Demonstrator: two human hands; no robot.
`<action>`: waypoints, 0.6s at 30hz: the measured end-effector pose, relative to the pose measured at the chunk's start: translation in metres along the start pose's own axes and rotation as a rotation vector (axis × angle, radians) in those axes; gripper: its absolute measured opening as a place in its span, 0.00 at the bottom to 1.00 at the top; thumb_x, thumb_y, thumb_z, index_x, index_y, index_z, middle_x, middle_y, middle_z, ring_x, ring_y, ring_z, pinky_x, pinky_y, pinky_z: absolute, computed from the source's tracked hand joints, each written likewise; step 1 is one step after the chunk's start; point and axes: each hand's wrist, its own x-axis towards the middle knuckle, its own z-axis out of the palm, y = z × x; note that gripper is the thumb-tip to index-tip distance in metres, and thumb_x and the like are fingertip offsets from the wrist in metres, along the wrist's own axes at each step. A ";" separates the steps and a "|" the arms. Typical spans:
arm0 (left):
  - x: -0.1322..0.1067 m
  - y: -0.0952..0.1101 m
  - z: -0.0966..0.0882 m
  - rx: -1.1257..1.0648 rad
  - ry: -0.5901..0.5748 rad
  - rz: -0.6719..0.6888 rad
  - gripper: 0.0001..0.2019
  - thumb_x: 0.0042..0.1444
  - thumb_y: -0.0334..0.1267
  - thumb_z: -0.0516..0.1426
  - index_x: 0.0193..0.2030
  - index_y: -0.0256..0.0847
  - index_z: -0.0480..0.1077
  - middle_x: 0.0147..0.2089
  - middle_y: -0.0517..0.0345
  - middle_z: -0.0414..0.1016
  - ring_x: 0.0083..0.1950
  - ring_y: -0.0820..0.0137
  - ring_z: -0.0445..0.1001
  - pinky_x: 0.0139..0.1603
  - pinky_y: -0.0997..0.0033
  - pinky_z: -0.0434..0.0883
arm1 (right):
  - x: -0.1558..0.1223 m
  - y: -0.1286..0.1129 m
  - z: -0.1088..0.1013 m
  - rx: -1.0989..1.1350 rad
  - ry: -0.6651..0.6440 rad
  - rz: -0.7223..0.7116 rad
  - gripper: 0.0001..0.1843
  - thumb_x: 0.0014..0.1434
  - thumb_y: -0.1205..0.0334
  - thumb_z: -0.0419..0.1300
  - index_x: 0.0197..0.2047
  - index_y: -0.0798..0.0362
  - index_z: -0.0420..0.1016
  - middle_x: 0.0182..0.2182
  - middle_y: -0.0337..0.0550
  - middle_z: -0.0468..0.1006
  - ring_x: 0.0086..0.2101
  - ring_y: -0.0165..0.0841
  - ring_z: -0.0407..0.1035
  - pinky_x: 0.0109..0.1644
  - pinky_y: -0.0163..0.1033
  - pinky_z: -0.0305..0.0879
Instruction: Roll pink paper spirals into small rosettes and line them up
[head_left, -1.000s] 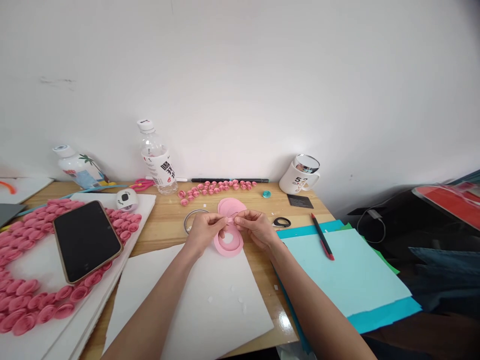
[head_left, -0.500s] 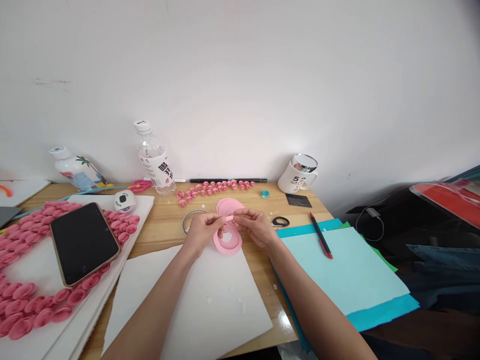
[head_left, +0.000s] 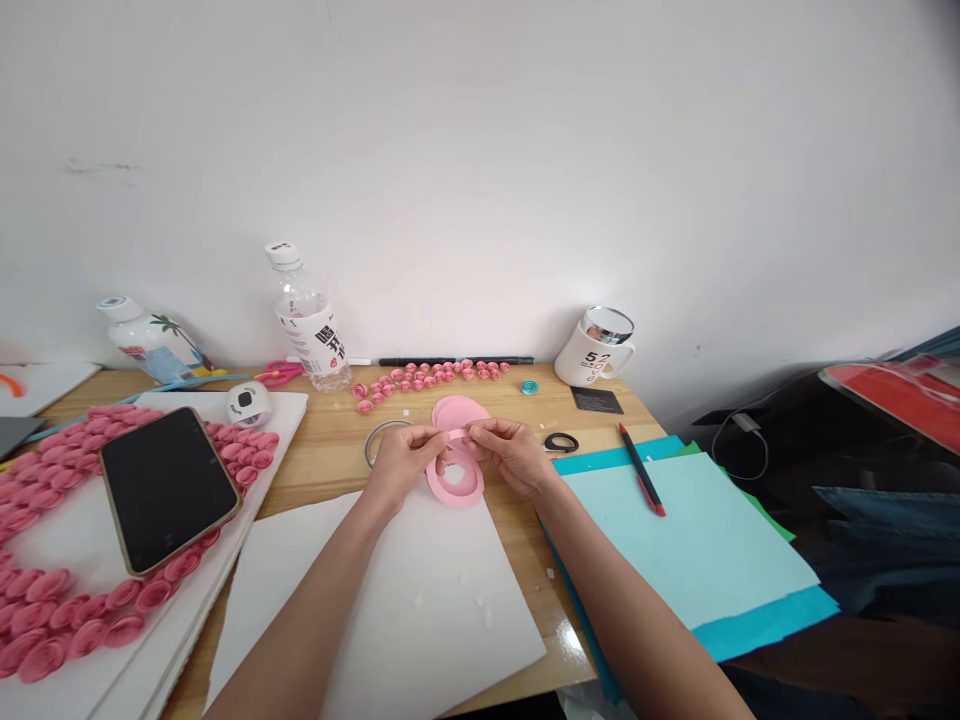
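at the back, a plain white wall (head_left: 480, 180). against it, a wooden table (head_left: 525, 540) — with a front edge low in view and a right edge partly lost under a fanned stack of blue papers (head_left: 697, 530). at far left, white boards (head_left: 60, 540) set with pink paper rosettes (head_left: 154, 595) and cut off by the view. in the middle, a white sheet (head_left: 442, 640), near corner almost at the table's front edge. for moving, narrow strips of wood on both sides of the sheet, and a wider band beyond it.

reaching in over the sheet, left hand (head_left: 405, 465) and right hand (head_left: 510, 455), near each other — fingers curled, thumb and forefinger of each pinched together on a pink paper strip (head_left: 459, 437) above the sheet's far end.

on the boards, a dark phone (head_left: 171, 490), screen up. near the wall, a clear bottle (head_left: 316, 340), upright and capped, contents not discernible. to its left, a white bottle (head_left: 154, 347), capped too, contents hidden. at right, a lidded white mug (head_left: 589, 355), inside out of sight.

on the blue papers, a red-and-black pen (head_left: 643, 470). below the hands, a pink paper ring (head_left: 455, 499); behind, overlapping pink paper discs (head_left: 461, 408). near the wall, small pink coils (head_left: 418, 384) along a black pen (head_left: 435, 360), and one teal coil (head_left: 530, 387). smallest, white scraps (head_left: 418, 600) on the sheet.
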 end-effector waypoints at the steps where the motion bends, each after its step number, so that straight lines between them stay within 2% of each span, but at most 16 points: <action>1: 0.000 0.000 0.000 -0.007 0.006 -0.003 0.12 0.45 0.43 0.58 0.19 0.37 0.69 0.18 0.63 0.67 0.20 0.78 0.62 0.22 0.78 0.58 | 0.000 -0.001 0.000 0.003 -0.015 0.006 0.10 0.40 0.61 0.68 0.29 0.54 0.78 0.26 0.40 0.78 0.27 0.26 0.70 0.36 0.34 0.65; 4: 0.000 0.000 0.000 -0.004 0.013 -0.006 0.11 0.45 0.42 0.58 0.19 0.37 0.70 0.18 0.63 0.67 0.20 0.77 0.62 0.22 0.77 0.58 | -0.001 -0.001 0.000 0.009 -0.030 0.008 0.11 0.40 0.63 0.68 0.31 0.54 0.78 0.26 0.41 0.78 0.28 0.27 0.70 0.37 0.33 0.66; 8: 0.000 -0.001 0.000 0.023 -0.004 -0.005 0.12 0.45 0.43 0.58 0.20 0.36 0.71 0.18 0.62 0.68 0.20 0.77 0.61 0.21 0.77 0.57 | 0.001 0.001 -0.002 0.036 0.018 0.003 0.12 0.37 0.64 0.70 0.29 0.55 0.78 0.27 0.40 0.78 0.27 0.27 0.71 0.35 0.33 0.66; 18: -0.001 0.000 0.000 0.015 -0.016 0.010 0.12 0.45 0.44 0.59 0.20 0.36 0.71 0.20 0.60 0.69 0.21 0.77 0.62 0.22 0.77 0.57 | 0.002 0.001 -0.001 -0.002 0.035 -0.017 0.11 0.35 0.62 0.71 0.24 0.55 0.76 0.20 0.36 0.74 0.21 0.23 0.65 0.28 0.32 0.62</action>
